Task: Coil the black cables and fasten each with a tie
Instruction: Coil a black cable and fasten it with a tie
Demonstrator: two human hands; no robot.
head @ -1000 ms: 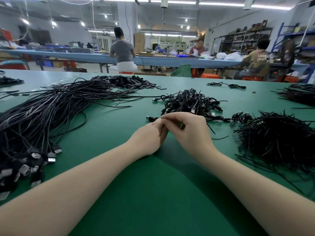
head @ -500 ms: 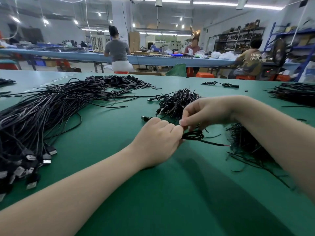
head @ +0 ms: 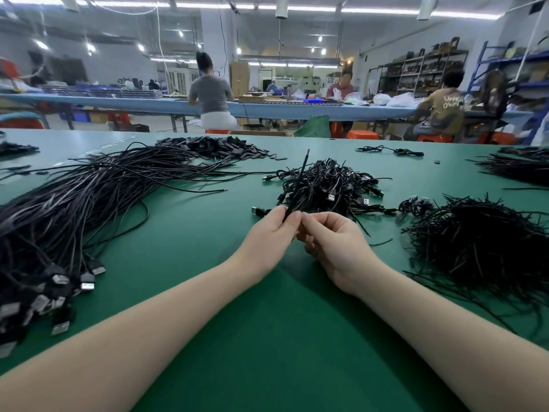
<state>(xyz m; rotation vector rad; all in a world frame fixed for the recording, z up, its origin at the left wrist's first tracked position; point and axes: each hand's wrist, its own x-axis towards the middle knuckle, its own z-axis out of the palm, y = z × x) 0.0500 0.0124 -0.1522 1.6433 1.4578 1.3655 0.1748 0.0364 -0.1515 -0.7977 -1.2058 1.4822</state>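
My left hand [head: 267,242] and my right hand [head: 335,248] meet fingertip to fingertip above the green table [head: 267,337]. Between them they pinch a black cable [head: 297,185]. One thin end of it sticks up and away from my fingers, and its USB plug [head: 257,211] pokes out to the left of my left hand. The rest of that cable is hidden inside my curled fingers. I cannot tell whether a tie is on it. A heap of thin black ties [head: 481,242] lies right of my right hand.
A large bundle of long uncoiled cables [head: 74,203] with USB plugs fills the left of the table. A pile of coiled cables [head: 326,185] sits just beyond my hands. Flat black pieces [head: 214,147] lie further back. People sit at a blue bench behind.
My right hand has dropped from above the coiled pile back to my left hand. The cable end that lay flat to the right now points up and away.
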